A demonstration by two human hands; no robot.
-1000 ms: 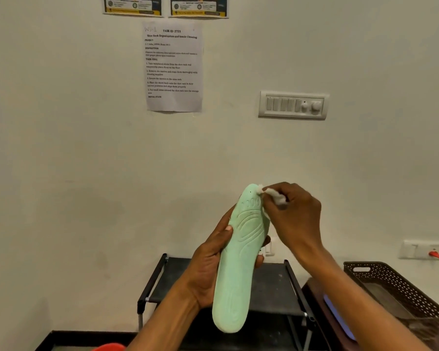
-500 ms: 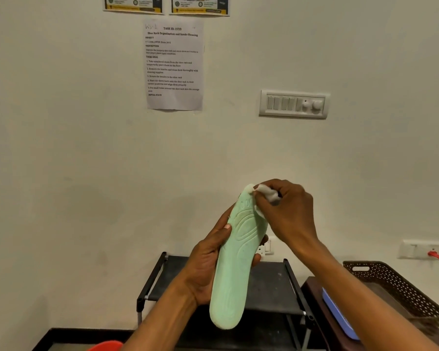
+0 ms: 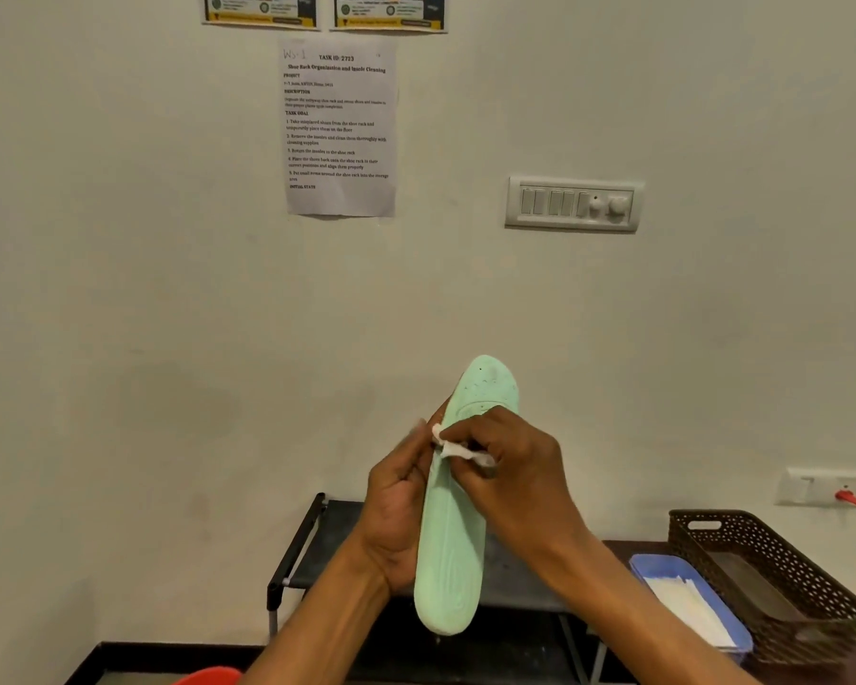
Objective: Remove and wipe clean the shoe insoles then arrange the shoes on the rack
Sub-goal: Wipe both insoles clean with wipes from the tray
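A pale green insole [image 3: 453,551] stands nearly upright in front of me, toe end up. My left hand [image 3: 399,516] grips it from behind along its left edge, near the middle. My right hand [image 3: 507,474] pinches a small white wipe [image 3: 453,444] and presses it against the insole's upper middle, at the left edge. The black shoe rack [image 3: 297,546] stands below against the wall, partly hidden by my arms. No shoes are in view.
A blue tray [image 3: 663,568] holding white wipes sits on a dark table at the lower right, next to a brown perforated basket [image 3: 782,561]. A red object [image 3: 208,677] shows at the bottom edge. Wall switches and a task sheet hang above.
My right hand has slid the wipe down from the insole's toe tip to its upper middle. The toe end now shows uncovered. The left hand keeps its hold.
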